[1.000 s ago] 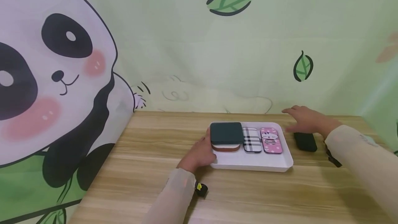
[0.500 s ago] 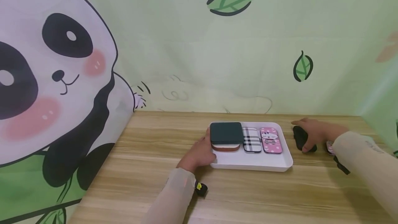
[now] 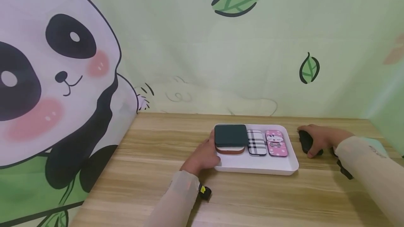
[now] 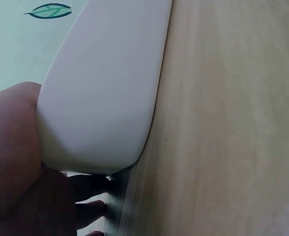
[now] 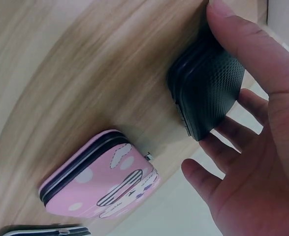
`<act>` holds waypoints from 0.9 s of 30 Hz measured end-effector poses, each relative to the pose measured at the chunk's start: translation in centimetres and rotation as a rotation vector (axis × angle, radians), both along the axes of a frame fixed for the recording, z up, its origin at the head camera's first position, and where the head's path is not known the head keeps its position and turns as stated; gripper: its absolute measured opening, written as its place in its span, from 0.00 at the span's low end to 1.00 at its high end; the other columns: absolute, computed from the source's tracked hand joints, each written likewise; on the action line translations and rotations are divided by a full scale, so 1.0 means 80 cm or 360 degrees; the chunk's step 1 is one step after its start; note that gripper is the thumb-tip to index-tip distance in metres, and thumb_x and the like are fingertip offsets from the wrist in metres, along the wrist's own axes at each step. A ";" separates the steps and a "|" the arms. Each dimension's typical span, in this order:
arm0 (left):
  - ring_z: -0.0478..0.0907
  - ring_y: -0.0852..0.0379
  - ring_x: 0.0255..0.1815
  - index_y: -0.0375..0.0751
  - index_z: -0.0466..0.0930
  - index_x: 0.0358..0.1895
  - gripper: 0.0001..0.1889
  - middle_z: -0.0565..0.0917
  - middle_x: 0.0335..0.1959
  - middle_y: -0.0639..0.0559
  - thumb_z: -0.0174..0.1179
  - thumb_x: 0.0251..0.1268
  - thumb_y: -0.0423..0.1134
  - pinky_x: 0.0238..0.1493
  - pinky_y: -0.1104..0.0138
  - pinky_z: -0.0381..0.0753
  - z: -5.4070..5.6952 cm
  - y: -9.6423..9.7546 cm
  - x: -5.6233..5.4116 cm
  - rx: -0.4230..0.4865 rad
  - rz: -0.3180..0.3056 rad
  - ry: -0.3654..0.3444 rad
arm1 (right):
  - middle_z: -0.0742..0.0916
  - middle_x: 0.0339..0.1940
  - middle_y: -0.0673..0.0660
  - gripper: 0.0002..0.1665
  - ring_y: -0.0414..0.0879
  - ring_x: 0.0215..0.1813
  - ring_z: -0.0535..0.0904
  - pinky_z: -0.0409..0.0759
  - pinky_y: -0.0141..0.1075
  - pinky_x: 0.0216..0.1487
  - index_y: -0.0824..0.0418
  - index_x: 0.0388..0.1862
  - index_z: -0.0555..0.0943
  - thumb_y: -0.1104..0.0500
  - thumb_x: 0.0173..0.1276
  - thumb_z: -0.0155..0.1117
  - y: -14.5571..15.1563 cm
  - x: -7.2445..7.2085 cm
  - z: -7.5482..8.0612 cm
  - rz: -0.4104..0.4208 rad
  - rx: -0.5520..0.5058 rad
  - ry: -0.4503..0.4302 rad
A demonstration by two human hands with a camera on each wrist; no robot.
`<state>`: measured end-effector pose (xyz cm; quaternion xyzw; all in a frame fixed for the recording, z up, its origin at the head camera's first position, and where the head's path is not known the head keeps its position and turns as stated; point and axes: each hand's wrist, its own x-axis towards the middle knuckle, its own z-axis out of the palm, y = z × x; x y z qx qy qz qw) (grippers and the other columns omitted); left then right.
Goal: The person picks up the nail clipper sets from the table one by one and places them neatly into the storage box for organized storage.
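Observation:
My left hand [image 3: 202,154] grips the left end of a white tray [image 3: 255,166], its thumb at the near corner. In the tray lies a dark green square case [image 3: 231,135] on top of a white and brown item [image 3: 229,151]. To their right are a black-and-white plaid case [image 3: 257,143] and a pink cartoon case [image 3: 276,143]. On the table right of the tray, my right hand [image 3: 325,138] holds a small black textured case [image 5: 210,81] by its edges, thumb on one side and fingers on the other. Its underside is hidden.
A second pink cartoon case [image 5: 105,179] with a metal clasp lies on the wooden table [image 3: 252,199] beside the black one. Another flat case [image 5: 46,231] shows only its edge. Something pale teal [image 3: 375,144] is partly hidden behind the right sleeve. A panda-printed backdrop stands behind.
My right hand has come down from above the black case and now grasps it; the case shows little movement. The left hand stays on the tray.

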<state>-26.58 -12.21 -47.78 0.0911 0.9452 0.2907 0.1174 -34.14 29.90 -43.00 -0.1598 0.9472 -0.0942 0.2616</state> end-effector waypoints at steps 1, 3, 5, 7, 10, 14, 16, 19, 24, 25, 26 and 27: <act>0.57 0.47 0.79 0.41 0.32 0.82 0.55 0.60 0.79 0.43 0.61 0.56 0.36 0.78 0.54 0.53 -0.001 0.000 -0.001 -0.0003 0.0005 -0.0006 | 0.68 0.65 0.78 0.66 0.69 0.55 0.70 0.71 0.67 0.57 0.67 0.75 0.59 0.47 0.43 0.86 0.000 0.000 0.000 0.0006 -0.0005 0.0006; 0.56 0.48 0.80 0.42 0.31 0.82 0.56 0.59 0.80 0.44 0.61 0.56 0.36 0.79 0.54 0.51 -0.004 0.001 -0.003 -0.0014 0.0015 -0.0016 | 0.70 0.63 0.77 0.65 0.68 0.54 0.71 0.73 0.65 0.55 0.68 0.74 0.59 0.48 0.43 0.86 0.000 -0.001 -0.001 0.0024 -0.0010 0.0028; 0.55 0.48 0.80 0.42 0.31 0.82 0.56 0.59 0.80 0.44 0.61 0.56 0.36 0.79 0.54 0.50 -0.005 0.002 -0.004 -0.0015 0.0021 -0.0014 | 0.71 0.62 0.76 0.65 0.67 0.53 0.72 0.74 0.64 0.55 0.68 0.74 0.60 0.47 0.43 0.86 0.000 -0.001 0.000 0.0029 -0.0007 0.0047; 0.55 0.47 0.80 0.42 0.31 0.82 0.56 0.59 0.80 0.44 0.61 0.56 0.35 0.79 0.53 0.50 -0.005 0.002 -0.004 -0.0011 0.0023 -0.0022 | 0.72 0.61 0.76 0.65 0.66 0.52 0.73 0.74 0.64 0.54 0.69 0.73 0.61 0.46 0.43 0.86 0.000 0.000 0.000 0.0036 0.0001 0.0064; 0.55 0.47 0.80 0.41 0.32 0.82 0.55 0.60 0.79 0.43 0.61 0.56 0.35 0.79 0.53 0.51 -0.004 0.001 -0.003 -0.0014 0.0010 -0.0012 | 0.74 0.59 0.75 0.64 0.65 0.51 0.74 0.75 0.63 0.53 0.69 0.73 0.62 0.45 0.42 0.85 0.001 0.000 0.000 0.0045 0.0022 0.0090; 0.54 0.46 0.80 0.38 0.33 0.81 0.54 0.61 0.79 0.42 0.60 0.56 0.35 0.79 0.53 0.50 -0.002 0.001 0.000 -0.0008 -0.0009 0.0017 | 0.75 0.58 0.74 0.63 0.63 0.49 0.75 0.77 0.61 0.51 0.69 0.72 0.64 0.44 0.42 0.85 0.002 0.003 0.000 0.0065 0.0041 0.0124; 0.54 0.46 0.80 0.38 0.34 0.81 0.54 0.61 0.78 0.41 0.60 0.56 0.35 0.79 0.53 0.50 -0.001 0.001 0.001 -0.0003 -0.0014 0.0031 | 0.76 0.57 0.73 0.63 0.61 0.48 0.75 0.77 0.59 0.50 0.68 0.71 0.65 0.43 0.42 0.85 0.002 0.004 0.000 0.0082 0.0040 0.0138; 0.54 0.45 0.80 0.37 0.34 0.81 0.54 0.61 0.79 0.41 0.60 0.56 0.35 0.79 0.52 0.51 0.000 0.002 0.002 -0.0006 -0.0015 0.0033 | 0.77 0.55 0.72 0.63 0.60 0.47 0.75 0.78 0.57 0.48 0.69 0.71 0.66 0.43 0.41 0.85 0.004 0.004 0.000 0.0113 0.0029 0.0172; 0.55 0.46 0.80 0.37 0.33 0.81 0.54 0.60 0.79 0.41 0.60 0.56 0.36 0.79 0.53 0.51 -0.002 0.002 0.000 -0.0026 -0.0013 0.0028 | 0.77 0.56 0.73 0.65 0.61 0.48 0.75 0.79 0.59 0.48 0.69 0.72 0.64 0.41 0.40 0.84 0.005 0.003 0.002 0.0096 0.0010 0.0197; 0.55 0.45 0.80 0.37 0.33 0.81 0.54 0.61 0.78 0.41 0.60 0.56 0.36 0.79 0.53 0.52 -0.003 0.002 -0.001 -0.0031 -0.0015 0.0033 | 0.76 0.57 0.73 0.66 0.61 0.48 0.75 0.79 0.59 0.48 0.69 0.72 0.64 0.40 0.40 0.84 0.005 0.002 0.003 0.0093 0.0012 0.0205; 0.56 0.45 0.80 0.37 0.33 0.81 0.54 0.61 0.78 0.40 0.60 0.56 0.36 0.79 0.53 0.52 -0.003 0.002 0.000 -0.0027 -0.0017 0.0038 | 0.76 0.58 0.74 0.66 0.61 0.48 0.75 0.79 0.59 0.48 0.68 0.73 0.64 0.40 0.41 0.84 0.005 0.002 0.005 0.0083 0.0014 0.0206; 0.56 0.45 0.80 0.37 0.33 0.81 0.54 0.61 0.78 0.40 0.60 0.56 0.36 0.79 0.53 0.52 -0.003 0.001 0.000 -0.0027 -0.0018 0.0040 | 0.76 0.58 0.74 0.66 0.61 0.48 0.75 0.79 0.59 0.48 0.68 0.73 0.64 0.40 0.40 0.84 0.005 0.002 0.006 0.0084 0.0018 0.0222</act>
